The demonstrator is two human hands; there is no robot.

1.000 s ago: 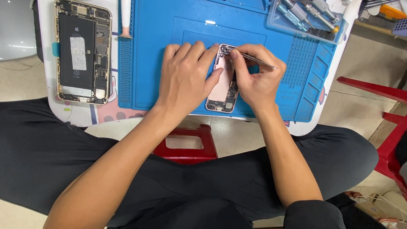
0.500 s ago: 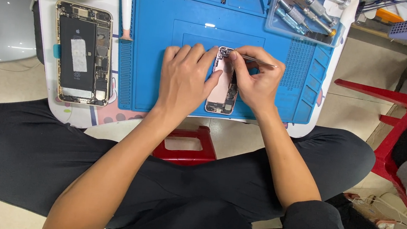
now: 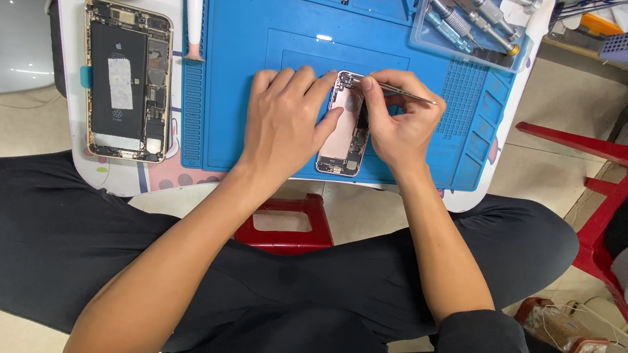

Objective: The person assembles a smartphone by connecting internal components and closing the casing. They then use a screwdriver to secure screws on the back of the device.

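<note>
A small pink phone body [image 3: 344, 130] lies opened, face up, near the middle of the blue work mat [image 3: 266, 36], close to the mat's near edge. The left hand [image 3: 285, 121] rests flat on the mat just left of it, fingers together, the thumb pressing against the phone's left side to steady it. The right hand [image 3: 403, 124] sits against the phone's right side, its fingers pinched shut on a thin pair of metal tweezers [image 3: 405, 92] whose tips reach toward the far end of the phone; the exact spot they touch is too small to tell.

The mat covers most of a white bench [image 3: 68, 41]. On the bench to the left of the mat lies a larger opened phone [image 3: 125, 80] with a gold frame and a black battery showing. At the far right corner of the mat, a clear tray [image 3: 424, 38] holds several screwdrivers [image 3: 468, 16]. A red stool [image 3: 283, 223] stands below the bench, between the person's crossed legs.
</note>
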